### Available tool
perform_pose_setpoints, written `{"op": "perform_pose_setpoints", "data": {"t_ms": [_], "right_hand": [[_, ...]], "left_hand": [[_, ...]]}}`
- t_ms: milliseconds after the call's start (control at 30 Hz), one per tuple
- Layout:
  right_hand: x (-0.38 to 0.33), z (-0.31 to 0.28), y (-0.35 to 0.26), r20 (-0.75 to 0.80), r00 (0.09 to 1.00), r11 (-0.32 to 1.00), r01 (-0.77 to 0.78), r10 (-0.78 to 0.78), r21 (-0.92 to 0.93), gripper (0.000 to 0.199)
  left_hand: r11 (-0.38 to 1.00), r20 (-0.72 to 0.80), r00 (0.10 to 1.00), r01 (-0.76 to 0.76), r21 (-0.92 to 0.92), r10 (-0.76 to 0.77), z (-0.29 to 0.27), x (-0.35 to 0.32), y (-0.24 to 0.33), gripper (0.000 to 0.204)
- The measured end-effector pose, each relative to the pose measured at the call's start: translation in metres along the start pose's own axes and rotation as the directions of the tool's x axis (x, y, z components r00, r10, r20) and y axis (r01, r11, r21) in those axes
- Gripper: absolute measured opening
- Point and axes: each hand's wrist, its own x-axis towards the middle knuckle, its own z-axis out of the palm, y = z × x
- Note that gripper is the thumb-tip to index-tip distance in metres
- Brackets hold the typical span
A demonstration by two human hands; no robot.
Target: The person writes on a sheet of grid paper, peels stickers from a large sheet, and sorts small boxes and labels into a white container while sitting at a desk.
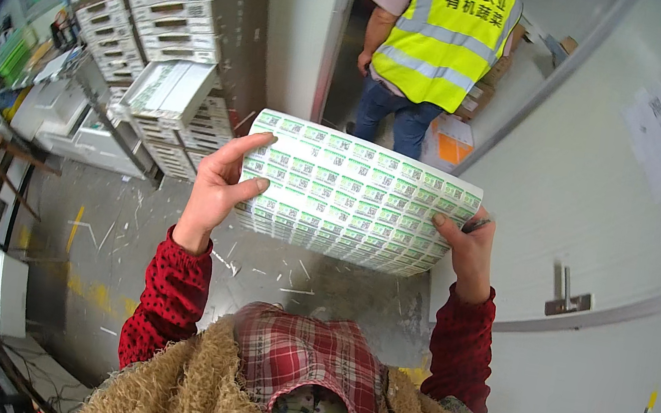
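Observation:
A wide white sheet of stickers (349,196), printed with rows of small green labels and square codes, is stretched between my two hands at chest height. Its lower part curves away, and I cannot tell whether it is one sheet or several. My left hand (216,185) grips the left edge, thumb and a finger on the printed face. At the opposite edge my right hand (469,249) pinches with the thumb on top; its other fingers are mostly hidden behind. A small dark thing (476,225) shows beside the right thumb, too small to name.
Tall stacks of white drawers (172,16) stand at the left, one drawer (170,89) pulled out with sheets inside. A person in a yellow vest (445,40) stands in the doorway ahead. A white door (579,201) is at the right. Paper scraps (296,290) litter the floor.

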Motion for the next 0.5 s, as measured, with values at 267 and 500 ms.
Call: {"op": "perform_pose_setpoints", "data": {"t_ms": [267,500], "right_hand": [[0.051,0.001,-0.027,0.283,0.955,0.996,0.084,-0.092,0.041,0.063],[0.065,0.013,-0.032,0.274,0.945,0.984,0.162,-0.177,0.078,0.075]], "left_hand": [[0.998,-0.334,0.942,-0.010,0.067,0.032,0.014,-0.033,0.017,0.039],[0.998,-0.459,0.888,-0.018,0.054,0.041,0.023,-0.043,0.030,0.038]]}}
